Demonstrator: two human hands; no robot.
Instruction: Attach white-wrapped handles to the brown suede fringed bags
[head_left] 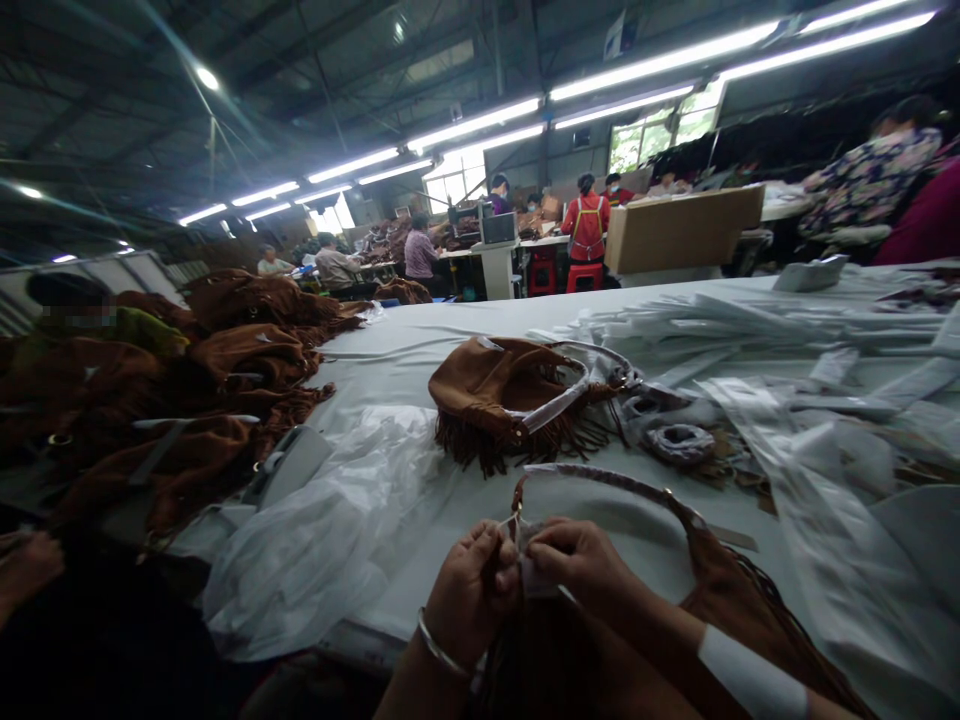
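A brown fringed bag [720, 575] lies at the table's near edge, its plastic-wrapped handle arching up behind my hands. My left hand [480, 585] is closed in a pinch at the handle's left end, beside the metal ring, with a silver bangle on the wrist. Close on its right, my right hand [581, 560] pinches thin white material at the same spot. A pale string loop and a small white piece [538, 580] show between the fingers. Another brown fringed bag [469, 385] with a wrapped handle sits just beyond, touching neither hand.
Brown bags [247, 360] are piled at the left, near a seated person. Clear plastic [330, 520] lies left of my hands. White strips [697, 325], wrapped rolls [679, 442] and plastic sheets cover the right side. Another person's hand [30, 570] shows at the far left.
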